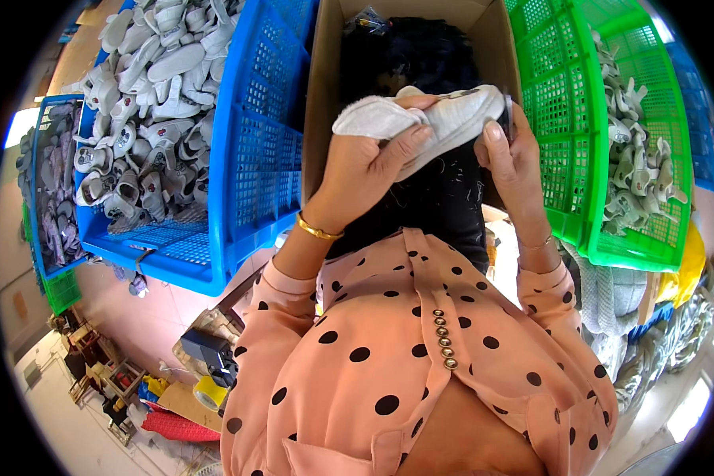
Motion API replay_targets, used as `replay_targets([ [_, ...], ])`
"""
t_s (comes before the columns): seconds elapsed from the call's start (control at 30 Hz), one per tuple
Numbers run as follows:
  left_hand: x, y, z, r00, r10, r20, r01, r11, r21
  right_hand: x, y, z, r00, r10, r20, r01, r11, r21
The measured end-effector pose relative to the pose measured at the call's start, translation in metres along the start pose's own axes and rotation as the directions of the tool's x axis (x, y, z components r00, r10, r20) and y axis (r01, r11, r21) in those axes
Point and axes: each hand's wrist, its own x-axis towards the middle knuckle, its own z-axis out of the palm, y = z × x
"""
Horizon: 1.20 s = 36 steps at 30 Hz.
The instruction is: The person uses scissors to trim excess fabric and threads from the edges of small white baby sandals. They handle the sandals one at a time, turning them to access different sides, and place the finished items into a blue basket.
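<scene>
A pale grey-white soft fabric slipper (460,111) is held up in front of my chest, over an open cardboard box. My left hand (361,166) is closed round its heel end, thumb on the near side and fingers behind. At the toe end, my right hand (517,155) is closed, with thumb and fingers bent close to the slipper's tip. A small, dark, shiny thing shows between those fingers, too little of it to name. Part of the slipper's upper and a dark mark on it turn away from me.
On the left, a blue plastic crate (222,190) is heaped with similar slippers. A green crate (559,135) on the right holds several more. Between them stands the cardboard box (325,71) with dark material inside. A further blue crate (40,262) with greyish pieces sits far left.
</scene>
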Motion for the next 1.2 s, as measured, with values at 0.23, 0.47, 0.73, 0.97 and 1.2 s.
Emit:
replay_targets([
  [0.23, -0.014, 0.009, 0.003, 0.973, -0.229, -0.037, 0.209, 0.934, -0.289, 0.0, -0.013, 0.011, 1.0, 0.009, 0.003, -0.009, 1.0, 0.002],
  [0.47, -0.022, 0.007, 0.001, 0.937, 0.24, -0.255, -0.072, 0.844, 0.532, -0.001, -0.017, 0.005, 0.997, -0.066, -0.026, 0.065, 0.998, -0.012],
  [0.73, -0.007, 0.016, -0.01, 0.799, 0.591, -0.105, -0.292, 0.535, 0.793, -0.01, -0.051, -0.001, 0.966, -0.154, 0.206, 0.208, 0.94, -0.271],
  [0.97, -0.013, 0.016, -0.01, 0.785, 0.607, -0.123, -0.268, 0.512, 0.816, -0.005, -0.066, 0.012, 0.932, 0.015, 0.363, 0.052, 0.983, -0.174],
  [1.2, -0.018, 0.017, -0.01, 0.792, 0.61, -0.037, -0.288, 0.425, 0.858, 0.006, -0.05, 0.022, 0.888, -0.197, 0.415, 0.293, 0.939, -0.182],
])
